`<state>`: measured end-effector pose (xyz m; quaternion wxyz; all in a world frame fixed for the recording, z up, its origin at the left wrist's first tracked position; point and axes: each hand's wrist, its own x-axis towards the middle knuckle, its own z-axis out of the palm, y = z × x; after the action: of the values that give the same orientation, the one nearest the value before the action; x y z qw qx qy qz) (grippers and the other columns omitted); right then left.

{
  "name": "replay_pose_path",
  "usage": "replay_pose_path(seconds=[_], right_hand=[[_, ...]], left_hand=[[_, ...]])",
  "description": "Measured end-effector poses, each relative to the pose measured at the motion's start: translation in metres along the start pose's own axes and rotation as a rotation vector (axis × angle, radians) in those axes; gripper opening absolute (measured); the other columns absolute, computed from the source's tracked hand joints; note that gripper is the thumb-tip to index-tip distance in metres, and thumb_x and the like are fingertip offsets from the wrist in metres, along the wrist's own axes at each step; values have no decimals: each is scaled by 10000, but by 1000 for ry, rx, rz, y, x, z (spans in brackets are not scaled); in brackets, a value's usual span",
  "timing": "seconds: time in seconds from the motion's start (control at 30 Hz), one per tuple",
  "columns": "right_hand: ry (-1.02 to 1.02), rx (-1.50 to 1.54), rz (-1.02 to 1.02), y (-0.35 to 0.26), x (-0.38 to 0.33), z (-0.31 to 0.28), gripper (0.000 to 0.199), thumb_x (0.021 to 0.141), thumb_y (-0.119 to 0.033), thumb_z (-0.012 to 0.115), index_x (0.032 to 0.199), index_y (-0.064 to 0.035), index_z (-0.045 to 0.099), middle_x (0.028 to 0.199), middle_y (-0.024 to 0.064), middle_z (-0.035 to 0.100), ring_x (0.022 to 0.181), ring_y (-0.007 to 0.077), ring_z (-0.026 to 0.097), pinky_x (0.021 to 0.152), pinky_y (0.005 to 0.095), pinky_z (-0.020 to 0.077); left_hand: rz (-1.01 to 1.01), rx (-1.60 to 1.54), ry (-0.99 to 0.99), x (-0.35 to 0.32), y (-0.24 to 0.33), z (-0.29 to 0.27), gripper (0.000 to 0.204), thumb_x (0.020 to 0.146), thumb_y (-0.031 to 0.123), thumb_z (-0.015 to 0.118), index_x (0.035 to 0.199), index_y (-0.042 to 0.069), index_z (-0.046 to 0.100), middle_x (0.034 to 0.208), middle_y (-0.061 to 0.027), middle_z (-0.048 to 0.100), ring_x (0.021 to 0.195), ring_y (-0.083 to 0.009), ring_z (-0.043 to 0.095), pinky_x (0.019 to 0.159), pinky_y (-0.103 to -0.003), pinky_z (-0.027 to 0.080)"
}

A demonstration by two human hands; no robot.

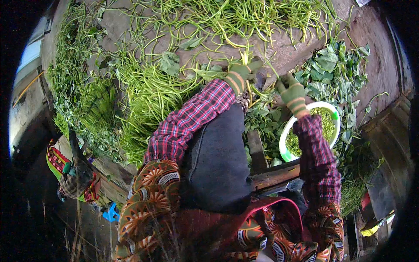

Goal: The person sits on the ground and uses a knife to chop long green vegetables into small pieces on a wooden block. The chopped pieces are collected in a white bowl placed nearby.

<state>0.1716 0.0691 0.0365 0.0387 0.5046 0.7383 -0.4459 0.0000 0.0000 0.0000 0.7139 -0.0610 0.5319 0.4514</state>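
Seen with the middle of the view as the clock's centre, the left hand (239,75), in a green glove with paler stripes, is at 1 o'clock, its fingers curled round a small bunch of green stems (246,57) whose tips point towards 12. The right hand (292,95), gloved alike, is at 2 o'clock; its fingers pinch the lower end of a thin stem (271,67) that slants up towards 11 from them. Just beneath the right wrist, at 3 o'clock, is a white tub (313,105) with green patches on its rim, holding small green pieces (328,125). A tangle of long stems (235,19) spreads over the brown surface (115,22) from 12 to 1 o'clock. A thick pile of pale green stems (144,102) lies at 10, and broad dark leaves (328,61) are heaped at 2, beyond the right hand.
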Motion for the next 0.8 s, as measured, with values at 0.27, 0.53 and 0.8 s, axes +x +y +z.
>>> replay_pose_path(seconds=[0.27, 0.53, 0.8], right_hand=[[-7, -364, -166, 7, -12, -2, 249, 643, -188, 558, 854, -63, 516, 744, 148, 559, 703, 312, 537, 606, 350, 428], [92, -593, 262, 51, 71, -94, 516, 705, -331, 524, 1153, -177, 322, 963, 160, 525, 858, 325, 509, 718, 362, 406], [240, -393, 160, 6, 122, -31, 450, 656, -220, 561, 1069, -100, 429, 1001, 154, 500, 913, 277, 492, 766, 337, 399]], left_hand=[[128, 21, 112, -18, 28, 17, 209, 755, 241, 475, 741, 45, 547, 479, 1, 393, 411, -94, 380, 410, -248, 354], [188, 203, 187, -28, 22, 15, 214, 789, 179, 453, 860, -11, 522, 680, -80, 529, 636, -167, 526, 549, -287, 437], [-86, -305, 89, -14, 14, 17, 176, 764, 204, 495, 760, 31, 526, 607, -65, 537, 516, -183, 521, 479, -303, 442]])
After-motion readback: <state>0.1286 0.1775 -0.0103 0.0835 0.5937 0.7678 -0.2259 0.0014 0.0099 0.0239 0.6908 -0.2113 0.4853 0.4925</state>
